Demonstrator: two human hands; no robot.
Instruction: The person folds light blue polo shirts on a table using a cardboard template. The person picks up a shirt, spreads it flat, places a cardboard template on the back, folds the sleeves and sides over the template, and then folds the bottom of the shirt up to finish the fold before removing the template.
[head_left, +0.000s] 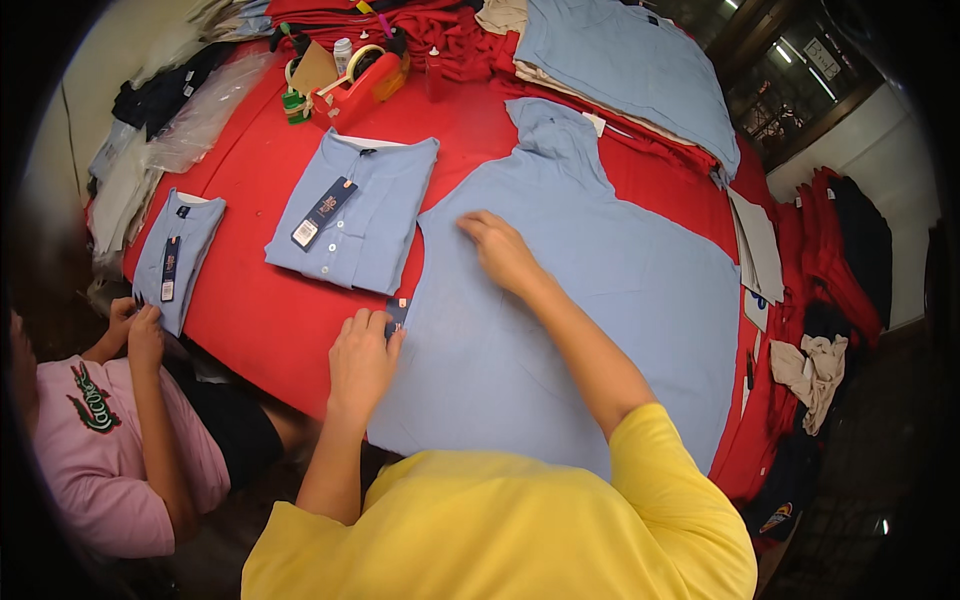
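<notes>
My yellow shirt (500,530) is plain. At centre right, the spread shirt (570,310) I touch is plain pale blue; the folded shirt (385,205), left of centre, matches, its tag (324,208) navy and white. The cloth (270,330) beneath is solid red. The dark garment (165,97), upper left, seems navy, perhaps black.

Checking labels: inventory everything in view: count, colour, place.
spread shirt: 1, light blue, centre
folded shirts: 2, light blue, left
hang tags: 3, navy, left half
shirt pile: 1, blue-topped, upper right
table: 1, red, underneath
tape dispenser: 1, red, far side
garment piles: several, red, far side, right
plastic: uncounted, clear, upper left
cards: several, white, right edge
cloth: 1, beige, far right
co-worker: 1, pink top, lower left
own top: 1, yellow, bottom
left grip: 1, bare, centre-left
right grip: 1, bare, on spread shirt
</notes>
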